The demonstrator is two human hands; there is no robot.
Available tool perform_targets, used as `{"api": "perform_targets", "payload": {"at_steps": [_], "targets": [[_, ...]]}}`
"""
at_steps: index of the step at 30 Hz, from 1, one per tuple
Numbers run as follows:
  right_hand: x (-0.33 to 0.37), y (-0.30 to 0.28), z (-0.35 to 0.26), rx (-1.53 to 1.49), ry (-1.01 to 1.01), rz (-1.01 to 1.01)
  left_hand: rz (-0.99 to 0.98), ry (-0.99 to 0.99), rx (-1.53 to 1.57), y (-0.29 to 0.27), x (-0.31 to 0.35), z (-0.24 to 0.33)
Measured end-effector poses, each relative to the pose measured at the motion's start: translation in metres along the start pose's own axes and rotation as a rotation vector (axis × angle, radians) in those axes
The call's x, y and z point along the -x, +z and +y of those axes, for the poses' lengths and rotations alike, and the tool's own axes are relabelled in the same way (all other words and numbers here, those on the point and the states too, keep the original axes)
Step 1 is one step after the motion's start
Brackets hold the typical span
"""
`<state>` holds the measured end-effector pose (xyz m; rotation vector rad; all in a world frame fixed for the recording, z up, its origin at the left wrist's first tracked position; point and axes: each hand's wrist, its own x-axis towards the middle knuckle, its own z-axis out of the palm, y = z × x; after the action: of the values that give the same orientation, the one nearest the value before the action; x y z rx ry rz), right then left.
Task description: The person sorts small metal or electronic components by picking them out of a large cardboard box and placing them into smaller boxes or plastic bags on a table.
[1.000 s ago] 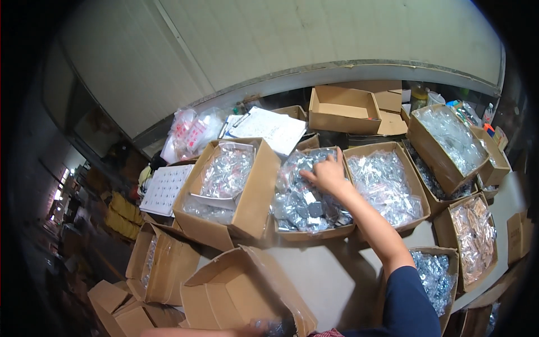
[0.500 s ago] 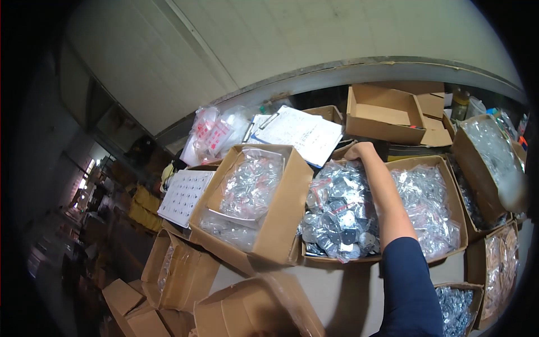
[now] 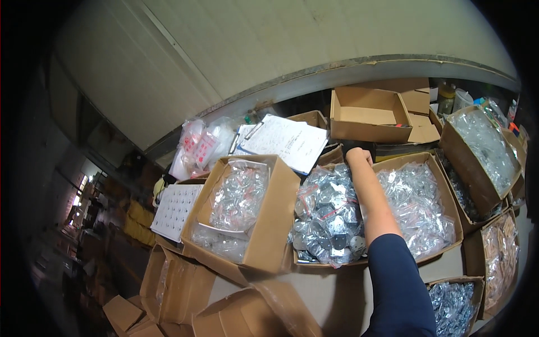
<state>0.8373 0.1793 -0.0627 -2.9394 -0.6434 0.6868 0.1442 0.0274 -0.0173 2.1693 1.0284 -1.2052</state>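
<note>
My right hand (image 3: 359,156) reaches away over the table to the far edge of a carton (image 3: 314,262) filled with bagged round metal discs (image 3: 331,222). Its fingers are curled; whatever they may hold is hidden. The bare forearm passes over the right side of those discs, along the border with a neighbouring carton of clear bags (image 3: 418,208) holding small silvery parts. To the left stands a tilted carton (image 3: 275,210) with small clear bags (image 3: 238,194) in it. My left hand is out of view.
Behind lie a clipboard with papers (image 3: 292,140) and an open, shallow carton (image 3: 368,115). More filled cartons stand at right, including one of clear plastic bags (image 3: 483,149) and one of shiny metal parts (image 3: 452,306). Open cartons (image 3: 241,314) sit at the near left.
The whole view has shifted, so the cartons appear farther left and slightly lower. My right hand has moved a little rightward relative to the disc carton, and its fingers look more curled.
</note>
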Motion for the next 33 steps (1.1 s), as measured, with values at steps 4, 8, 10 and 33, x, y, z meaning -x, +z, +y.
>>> {"api": "perform_targets", "payload": {"at_steps": [4,8,10,33], "targets": [[-0.001,-0.010,0.013,-0.058,-0.001,0.069,0.026,0.029,-0.037,-0.009,0.000,0.001],[0.018,-0.016,0.030,-0.239,-0.419,0.393,0.039,0.045,-0.042,-0.008,0.004,0.002],[0.024,-0.028,0.048,-0.427,-0.796,0.419,0.051,0.060,-0.051,-0.013,0.005,0.005],[0.165,-0.010,0.132,-0.759,-0.717,0.513,-0.064,0.345,-0.433,-0.006,0.020,0.008]]}}
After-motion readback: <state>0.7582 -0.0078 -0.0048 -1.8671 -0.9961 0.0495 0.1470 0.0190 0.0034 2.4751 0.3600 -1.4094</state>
